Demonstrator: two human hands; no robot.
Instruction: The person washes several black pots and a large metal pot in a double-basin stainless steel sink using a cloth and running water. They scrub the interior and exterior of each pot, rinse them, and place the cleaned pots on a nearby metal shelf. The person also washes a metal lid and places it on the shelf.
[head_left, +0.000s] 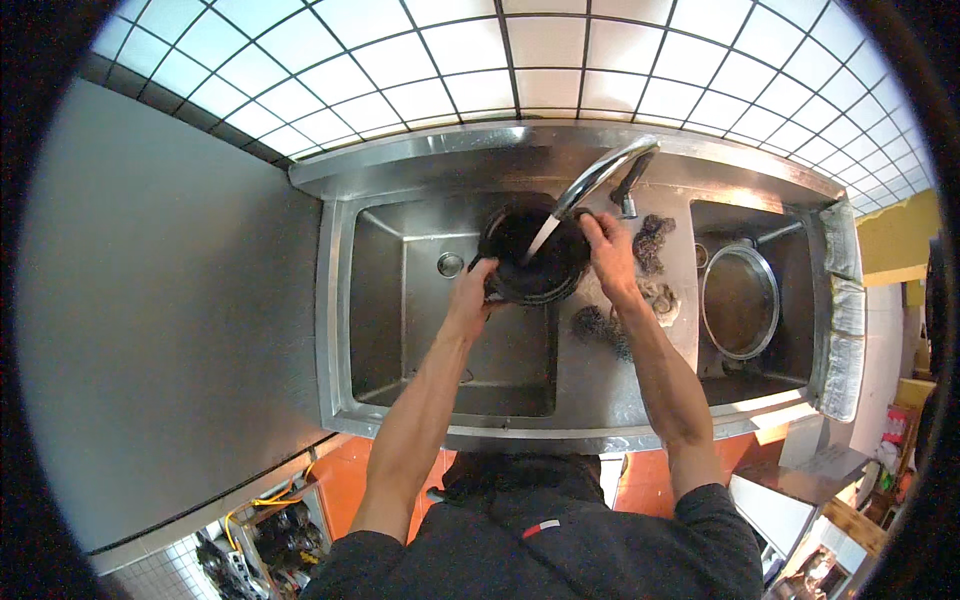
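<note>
A round black pot (536, 281) is held between my two hands over the right side of the left sink basin (480, 360). My left hand (472, 296) grips its lower left edge, and my right hand (609, 251) grips its upper right edge. Water runs from the curved chrome faucet (611, 169) into the pot. The pot's dark inside shows little detail. Scouring pads (654, 244) lie on the steel ledge just right of my right hand. Below them are a pale crumpled cloth (661, 301) and a dark scrubber (592, 322), partly behind my right forearm.
In the right basin (757, 382) stands a large round metal container (741, 300). Steel counter (172, 300) extends to the left. White tiles (465, 45) rise behind the sink. A drain (451, 265) sits in the left basin's floor. Folded grey cloths (844, 315) hang over the sink's right edge.
</note>
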